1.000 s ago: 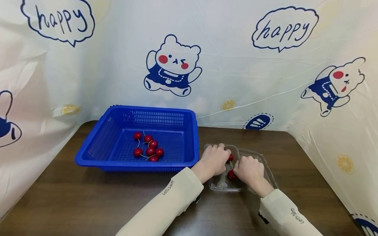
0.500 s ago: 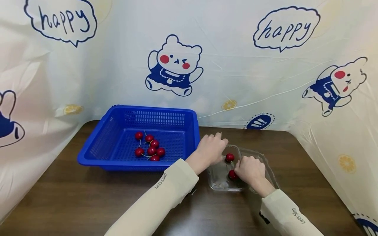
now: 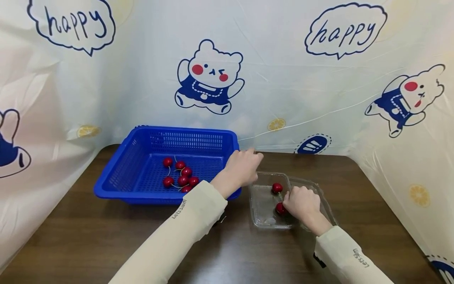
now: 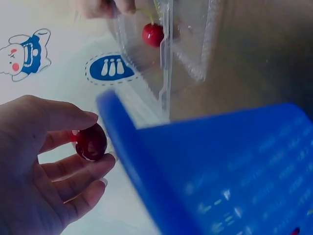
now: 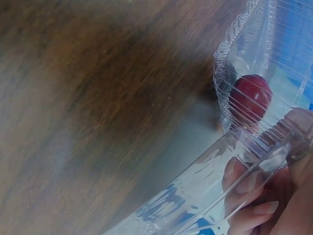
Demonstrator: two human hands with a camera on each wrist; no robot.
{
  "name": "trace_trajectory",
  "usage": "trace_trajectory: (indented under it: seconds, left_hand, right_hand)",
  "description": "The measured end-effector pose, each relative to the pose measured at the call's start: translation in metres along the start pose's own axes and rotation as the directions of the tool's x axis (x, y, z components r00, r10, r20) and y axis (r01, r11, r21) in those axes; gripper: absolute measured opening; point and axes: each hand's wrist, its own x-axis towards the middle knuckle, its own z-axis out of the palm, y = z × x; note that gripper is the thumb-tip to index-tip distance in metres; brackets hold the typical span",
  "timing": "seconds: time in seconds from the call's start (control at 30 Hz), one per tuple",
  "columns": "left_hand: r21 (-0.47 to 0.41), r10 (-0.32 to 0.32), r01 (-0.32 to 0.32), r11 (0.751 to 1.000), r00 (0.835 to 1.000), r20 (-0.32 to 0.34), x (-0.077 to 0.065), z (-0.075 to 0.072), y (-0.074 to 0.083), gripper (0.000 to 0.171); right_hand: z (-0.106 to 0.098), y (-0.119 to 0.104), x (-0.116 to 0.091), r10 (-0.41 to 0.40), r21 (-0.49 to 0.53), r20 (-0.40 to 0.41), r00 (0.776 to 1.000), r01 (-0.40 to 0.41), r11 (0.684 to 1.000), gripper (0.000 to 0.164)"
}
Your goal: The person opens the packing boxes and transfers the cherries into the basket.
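Note:
My left hand (image 3: 241,167) is at the right rim of the blue plastic basket (image 3: 138,194). In the left wrist view its thumb and fingers pinch a dark red cherry (image 4: 91,143) just outside the basket wall (image 4: 205,161). Several red cherries (image 3: 186,171) with stems lie on the basket floor. To the right, my right hand (image 3: 303,203) grips the clear plastic clamshell box (image 3: 262,205) where tray and lid meet; its fingers (image 5: 244,181) show through the plastic. Two cherries sit in the tray, one farther back (image 3: 277,188), the other (image 3: 281,208) partly hidden by that hand.
A brown wooden table (image 3: 142,236) carries the basket and the box. Behind and on both sides hangs a pale printed cloth (image 3: 276,79) with bears and lettering. The box's opened lid (image 3: 324,197) lies on the right, beyond my right hand.
My left hand has lifted out of the plastic box and moved left to the basket's right rim, carrying a cherry. My right hand has stayed on the box.

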Motion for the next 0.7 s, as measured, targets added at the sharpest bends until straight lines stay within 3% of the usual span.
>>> trace_trajectory:
  seconds: [0.33,0.7]
  left_hand:
    - [-0.015,-0.068,0.068,0.998,0.997,-0.020,-0.007,-0.019,-0.038,0.029]
    - [-0.071,-0.124,0.122,0.990,0.992,-0.024,-0.023,-0.022,-0.069,0.033]
  right_hand:
    - [-0.001,0.001,-0.001,0.005,0.026,0.006,1.000,-0.005,1.000,0.042]
    - [-0.001,-0.002,-0.002,-0.007,0.030,0.009,1.000,0.006,1.000,0.042]
